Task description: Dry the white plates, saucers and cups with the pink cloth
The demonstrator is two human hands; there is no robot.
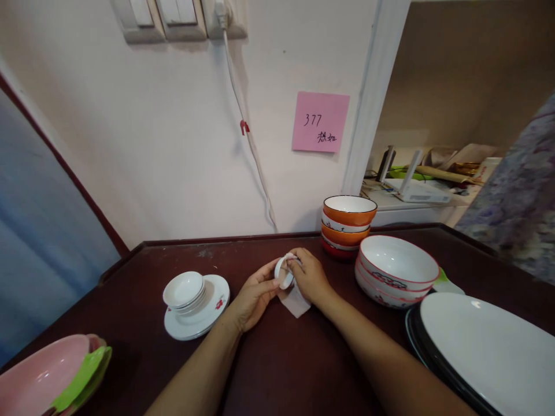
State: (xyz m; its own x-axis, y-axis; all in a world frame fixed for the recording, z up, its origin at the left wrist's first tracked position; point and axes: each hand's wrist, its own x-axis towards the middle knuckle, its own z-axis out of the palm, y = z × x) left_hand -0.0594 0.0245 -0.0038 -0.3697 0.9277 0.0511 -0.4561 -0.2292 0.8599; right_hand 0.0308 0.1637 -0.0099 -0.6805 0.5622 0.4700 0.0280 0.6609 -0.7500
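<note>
Above the middle of the dark red table, my left hand point(255, 293) grips a small white dish point(284, 275) that is tipped on its side. My right hand point(310, 276) pinches a thin white cloth or tissue point(296, 301) against the dish's rim and inside. The cloth's loose end hangs below the dish. Left of my hands, a stack of small white dishes point(184, 290) rests on white plates point(208, 318) with a red flower pattern. My right fingertips are partly hidden behind the cloth and the dish.
Orange and white bowls point(349, 218) are stacked at the back right, near larger red-rimmed bowls point(399, 263). Large oval plates point(489, 352) lie at the front right. A pink dish with green leaf edging point(47, 372) is at the front left. A cable point(255, 150) hangs down the wall.
</note>
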